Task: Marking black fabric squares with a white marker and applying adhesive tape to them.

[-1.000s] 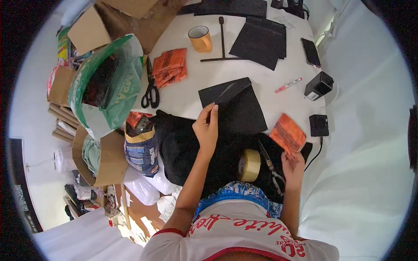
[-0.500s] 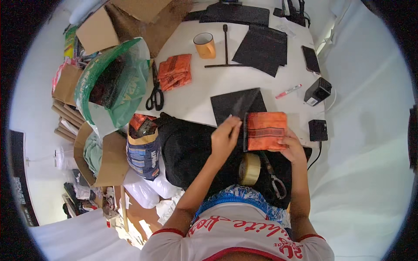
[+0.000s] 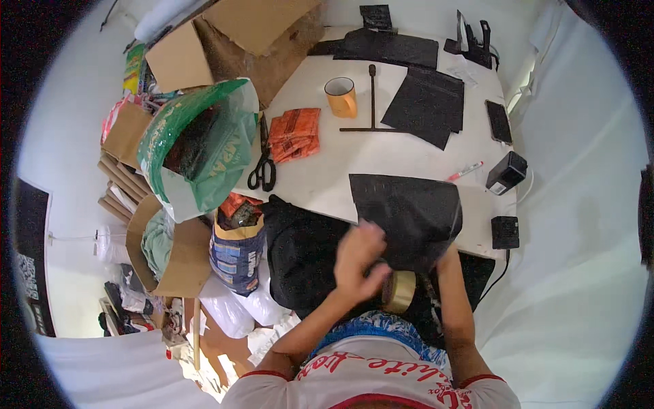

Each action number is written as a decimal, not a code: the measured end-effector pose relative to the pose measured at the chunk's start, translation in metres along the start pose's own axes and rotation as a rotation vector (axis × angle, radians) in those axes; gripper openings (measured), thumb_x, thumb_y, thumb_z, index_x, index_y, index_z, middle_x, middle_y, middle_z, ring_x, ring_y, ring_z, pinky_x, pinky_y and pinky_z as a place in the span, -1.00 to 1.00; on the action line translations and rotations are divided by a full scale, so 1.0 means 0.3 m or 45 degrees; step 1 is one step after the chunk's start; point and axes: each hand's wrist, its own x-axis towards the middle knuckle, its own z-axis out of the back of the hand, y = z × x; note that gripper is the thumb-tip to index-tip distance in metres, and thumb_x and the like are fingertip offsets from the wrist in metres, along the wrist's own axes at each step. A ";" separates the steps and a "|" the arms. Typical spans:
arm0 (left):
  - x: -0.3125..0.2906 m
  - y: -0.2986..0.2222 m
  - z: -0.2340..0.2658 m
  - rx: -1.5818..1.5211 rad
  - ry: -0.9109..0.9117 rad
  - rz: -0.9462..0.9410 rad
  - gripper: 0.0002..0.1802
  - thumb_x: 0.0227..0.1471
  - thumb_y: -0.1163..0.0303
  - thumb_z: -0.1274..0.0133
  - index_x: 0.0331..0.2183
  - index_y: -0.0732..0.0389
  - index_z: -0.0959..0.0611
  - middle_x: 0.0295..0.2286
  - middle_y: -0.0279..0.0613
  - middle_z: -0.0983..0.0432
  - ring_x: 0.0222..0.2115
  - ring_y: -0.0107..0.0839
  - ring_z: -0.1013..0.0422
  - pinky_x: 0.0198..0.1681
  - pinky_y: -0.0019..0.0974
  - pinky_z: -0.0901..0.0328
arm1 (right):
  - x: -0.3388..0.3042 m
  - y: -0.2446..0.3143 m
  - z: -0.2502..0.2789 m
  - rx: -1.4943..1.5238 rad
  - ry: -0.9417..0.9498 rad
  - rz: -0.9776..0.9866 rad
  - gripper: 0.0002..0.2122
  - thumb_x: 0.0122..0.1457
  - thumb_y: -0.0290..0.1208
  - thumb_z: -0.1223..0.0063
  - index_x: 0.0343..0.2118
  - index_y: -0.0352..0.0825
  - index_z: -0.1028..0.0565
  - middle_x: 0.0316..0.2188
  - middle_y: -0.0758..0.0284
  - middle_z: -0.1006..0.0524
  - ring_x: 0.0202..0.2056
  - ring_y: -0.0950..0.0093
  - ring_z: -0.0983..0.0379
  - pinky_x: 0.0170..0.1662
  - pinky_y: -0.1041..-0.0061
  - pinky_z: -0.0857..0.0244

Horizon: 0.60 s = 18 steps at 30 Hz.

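A flat black sheet with a slight sheen, perhaps a pouch, is held up at the table's near edge. My right hand grips its lower right edge; most of those fingers are hidden behind it. Beside the sheet's lower left edge is my left hand, blurred, with thumb and fingers apart and nothing visible in it. The orange packet seen earlier is out of sight. Below the sheet, a roll of tape rests on black material by my lap, next to partly hidden scissors.
On the white table are folded orange packets, black scissors, a yellow mug, a T-shaped rod, black sheets, a pen, a phone and black boxes. Bags and cartons crowd the left.
The orange packet in my right hand has gone from sight, and the black sheet is now raised at that place. My left hand has moved lower, and the view has shifted slightly.
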 end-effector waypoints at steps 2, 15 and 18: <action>0.048 0.016 -0.004 -0.198 -0.340 0.512 -0.42 -0.12 0.41 -0.06 0.01 0.30 -0.38 -0.02 0.03 -0.31 0.02 -0.13 -0.24 0.13 -0.10 -0.05 | -0.029 0.018 0.022 0.710 -0.443 -0.557 -0.65 0.23 -0.37 0.20 0.05 -0.37 -0.28 0.05 0.23 -0.31 0.03 0.38 -0.25 0.10 0.40 -0.16; 0.200 0.253 0.010 -1.874 0.283 1.099 -0.26 0.07 0.06 0.11 0.14 0.33 -0.15 0.10 0.13 -0.12 0.10 -0.08 -0.14 0.16 -0.13 -0.02 | -0.027 0.120 -0.129 0.307 -0.402 -0.532 -0.64 0.23 -0.37 0.20 0.07 -0.37 -0.25 0.07 0.23 -0.29 0.05 0.38 -0.23 0.13 0.40 -0.12; 0.187 0.265 0.024 -1.744 0.289 1.218 -0.28 0.07 0.09 0.10 0.13 0.36 -0.16 0.08 0.10 -0.16 0.08 -0.14 -0.18 0.14 -0.15 -0.07 | -0.127 0.144 -0.122 0.202 -0.391 -0.537 -0.63 0.23 -0.36 0.20 0.07 -0.37 -0.25 0.07 0.23 -0.28 0.05 0.38 -0.23 0.13 0.41 -0.11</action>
